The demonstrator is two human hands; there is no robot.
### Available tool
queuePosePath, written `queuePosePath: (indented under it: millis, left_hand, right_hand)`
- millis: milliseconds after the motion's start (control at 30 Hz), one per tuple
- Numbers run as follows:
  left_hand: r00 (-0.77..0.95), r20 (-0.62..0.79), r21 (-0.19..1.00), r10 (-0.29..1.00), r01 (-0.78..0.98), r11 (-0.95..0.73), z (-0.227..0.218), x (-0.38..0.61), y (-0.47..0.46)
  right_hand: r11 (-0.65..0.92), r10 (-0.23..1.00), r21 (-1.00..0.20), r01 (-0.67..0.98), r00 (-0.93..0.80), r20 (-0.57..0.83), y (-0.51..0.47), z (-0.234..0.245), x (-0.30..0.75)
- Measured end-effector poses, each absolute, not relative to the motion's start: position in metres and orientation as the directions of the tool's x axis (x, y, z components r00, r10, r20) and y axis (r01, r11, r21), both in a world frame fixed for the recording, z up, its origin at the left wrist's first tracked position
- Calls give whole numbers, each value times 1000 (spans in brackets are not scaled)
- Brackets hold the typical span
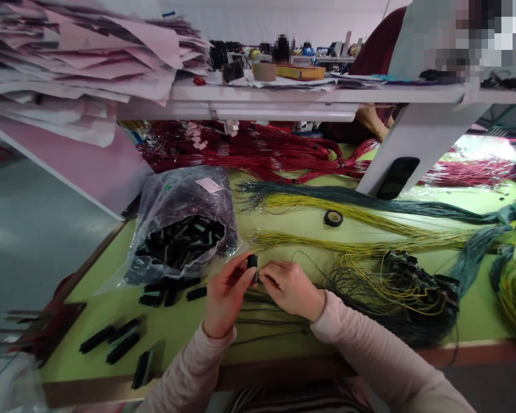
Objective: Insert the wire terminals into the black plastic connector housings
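Observation:
My left hand [226,295] is closed on a small black connector housing [252,262], held upright between thumb and fingers above the green table [284,229]. My right hand [290,287] is closed in a pinch right beside the connector, its fingertips against it, with a thin dark wire [309,261] curving away from it. Just left of my hands lies an open clear plastic bag [183,226] full of black connectors, several of them spilled out at its mouth [167,289].
Loose black connectors [116,341] lie near the table's front left. Yellow wire bundles [348,244], dark green wires [370,203] and red wires [262,152] cross the table. A tape roll [333,217] sits mid-table. A finished harness pile [413,287] is right. Another person's arm [372,120] shows behind the shelf.

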State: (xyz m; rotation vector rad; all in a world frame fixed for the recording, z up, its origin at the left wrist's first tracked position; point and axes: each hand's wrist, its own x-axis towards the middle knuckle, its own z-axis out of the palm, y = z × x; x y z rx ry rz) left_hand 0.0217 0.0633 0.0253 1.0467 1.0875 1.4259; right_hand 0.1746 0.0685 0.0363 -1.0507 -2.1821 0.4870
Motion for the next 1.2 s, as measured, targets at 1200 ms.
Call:
queuePosePath:
  millis: [1200]
  left_hand:
    - [51,-252,797,966,-556,237,13,16,84]
  right_hand:
    - [344,928,-201,917,-300,220,148,18,241]
